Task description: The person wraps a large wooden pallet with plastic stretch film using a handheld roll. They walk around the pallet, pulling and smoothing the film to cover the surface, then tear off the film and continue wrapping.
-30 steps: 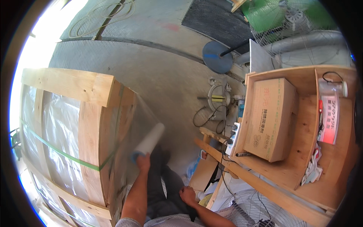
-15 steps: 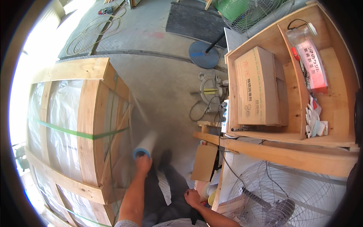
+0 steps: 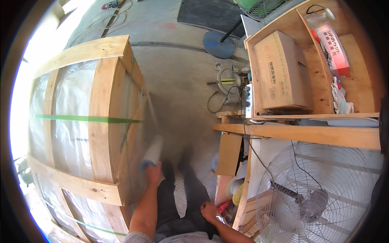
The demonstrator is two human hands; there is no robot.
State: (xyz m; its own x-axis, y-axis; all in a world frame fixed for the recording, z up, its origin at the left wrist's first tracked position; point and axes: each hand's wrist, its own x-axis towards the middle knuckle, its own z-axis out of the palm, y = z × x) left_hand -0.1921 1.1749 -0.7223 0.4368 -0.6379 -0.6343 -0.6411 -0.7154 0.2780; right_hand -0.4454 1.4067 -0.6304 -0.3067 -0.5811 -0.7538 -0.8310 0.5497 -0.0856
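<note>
My left hand (image 3: pixel 152 173) is closed round the blue-rimmed end of a roll of clear stretch film (image 3: pixel 153 150). The roll is tilted, pointing away from me, beside the right face of a wooden crate (image 3: pixel 101 121). A pale strip of film seems to run from the roll up toward the crate's far corner; it is faint and blurred. Plastic sheeting (image 3: pixel 73 121) shows between the crate's slats, and a green strap (image 3: pixel 93 118) goes round it. My right hand (image 3: pixel 208 211) rests against my right thigh, fingers curled in, with nothing seen in them.
On the right, a wooden shelf box (image 3: pixel 324 93) holds a cardboard carton (image 3: pixel 279 73). Below it stands a large wire-caged fan (image 3: pixel 314 202). A saw-like machine (image 3: pixel 228 81) and a round blue stand base (image 3: pixel 219 43) are on the floor ahead. Cables hang by the shelf.
My view has shifted, and the crate sits higher and nearer. My left hand has brought the roll along the crate's side, tilting it more upright. My right hand stays at my thigh.
</note>
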